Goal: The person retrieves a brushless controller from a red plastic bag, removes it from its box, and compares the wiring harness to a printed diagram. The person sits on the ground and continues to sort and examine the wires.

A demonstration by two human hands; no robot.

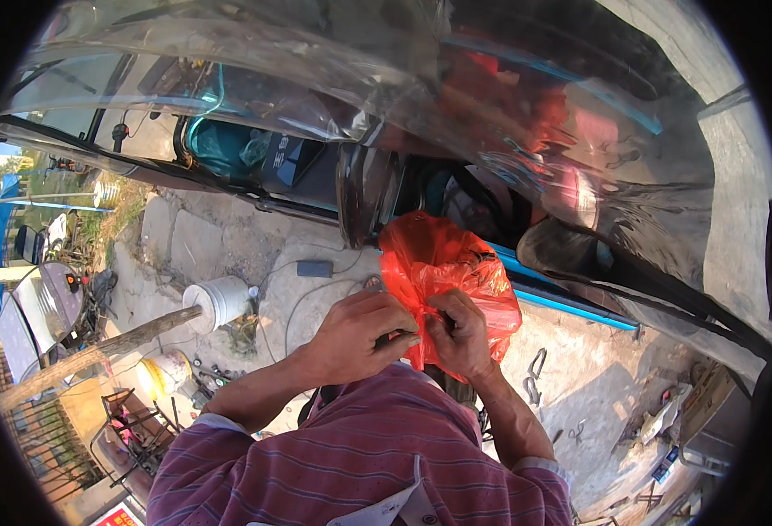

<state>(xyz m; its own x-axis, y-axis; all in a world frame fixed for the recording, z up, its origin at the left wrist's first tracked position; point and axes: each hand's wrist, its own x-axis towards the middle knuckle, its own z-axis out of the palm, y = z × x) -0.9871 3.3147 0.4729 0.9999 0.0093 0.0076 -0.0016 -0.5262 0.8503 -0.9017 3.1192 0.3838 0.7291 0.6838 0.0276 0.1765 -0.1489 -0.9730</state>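
Observation:
A thin red plastic bag [443, 245] hangs in front of my body, filled out, with its neck gathered and twisted. Something dark shows faintly through its right side; what it is I cannot make out. My left hand [364, 337] is closed at the left of the neck, its thumb and fingers pinched at the plastic. On the other side my right hand [462, 337] has thumb and bent forefinger pressed on the gathered neck. The two hands are close together, just above my striped shirt.
A vehicle with a clear plastic cover [316, 79] and a blue side rail [579, 307] stands ahead. On the ground are a dark block [315, 268], cables and scattered tools. To the left, a wooden pole [105, 355] rises from a white bucket [219, 302], near a yellow-white bucket [165, 373].

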